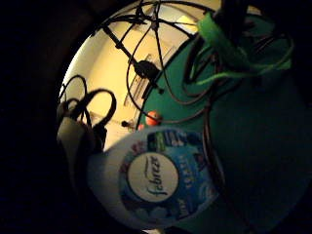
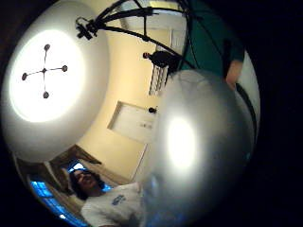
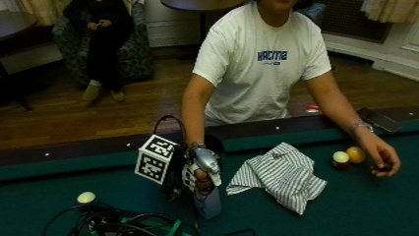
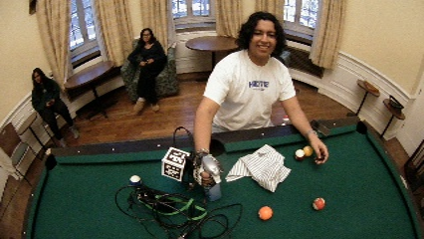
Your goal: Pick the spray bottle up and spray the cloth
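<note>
gripping the spray bottle (image 3: 208, 196) upright on the green table (image 3: 367, 206), gloved right hands (image 3: 196, 174) clamped round its neck, striped cloth (image 3: 282, 176) just beside

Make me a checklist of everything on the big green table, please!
Surface: green pool table with dark rails.
Job's things: spray bottle upright on the felt; striped cloth lying crumpled beside it, apart from it.
Clutter: orange ball, red ball, white ball, two balls near the bare hand.
Hands: gloved right hand grips the bottle near its top; bare hand rests on the felt.
Cables: black and green tangle on the felt.
Surroundings: wooden floor, curtained windows, round tables.
</note>
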A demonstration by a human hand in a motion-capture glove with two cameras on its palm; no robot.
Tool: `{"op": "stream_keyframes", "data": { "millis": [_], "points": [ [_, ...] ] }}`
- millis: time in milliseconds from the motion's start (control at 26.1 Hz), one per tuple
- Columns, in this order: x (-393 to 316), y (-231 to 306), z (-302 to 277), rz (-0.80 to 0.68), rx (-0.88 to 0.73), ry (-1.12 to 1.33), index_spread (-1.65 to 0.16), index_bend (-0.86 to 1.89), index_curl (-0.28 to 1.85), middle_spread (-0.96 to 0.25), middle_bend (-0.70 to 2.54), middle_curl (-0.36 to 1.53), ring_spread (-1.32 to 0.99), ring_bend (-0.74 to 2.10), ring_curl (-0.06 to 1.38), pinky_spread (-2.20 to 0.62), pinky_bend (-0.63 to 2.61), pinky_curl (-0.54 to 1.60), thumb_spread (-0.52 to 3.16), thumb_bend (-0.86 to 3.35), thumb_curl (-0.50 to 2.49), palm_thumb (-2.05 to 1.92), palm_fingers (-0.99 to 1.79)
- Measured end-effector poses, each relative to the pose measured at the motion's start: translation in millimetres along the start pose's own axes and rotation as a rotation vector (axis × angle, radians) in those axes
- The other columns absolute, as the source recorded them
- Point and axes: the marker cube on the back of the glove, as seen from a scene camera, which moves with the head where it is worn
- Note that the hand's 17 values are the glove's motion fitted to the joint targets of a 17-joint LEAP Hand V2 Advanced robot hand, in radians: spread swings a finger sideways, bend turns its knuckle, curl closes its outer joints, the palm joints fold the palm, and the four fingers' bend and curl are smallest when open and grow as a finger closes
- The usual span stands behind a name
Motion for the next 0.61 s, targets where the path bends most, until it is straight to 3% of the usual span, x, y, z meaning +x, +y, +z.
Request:
{"op": "stream_keyframes", "data": {
  "millis": [268,614],
  "points": [
    [-82,14,-23,-0.093,-0.086,-0.004,-0.27,0.3,0.41,-0.21,0.55,0.53,-0.22,0.72,0.46,-0.29,0.49,0.41,0.57,0.04,0.55,0.9,1.46],
    [-210,24,-13,-0.066,-0.402,0.144,-0.26,0.36,0.48,-0.21,0.61,0.56,-0.22,0.78,0.49,-0.3,0.51,0.43,0.45,-0.01,0.63,0.94,1.43]
  ]
}}
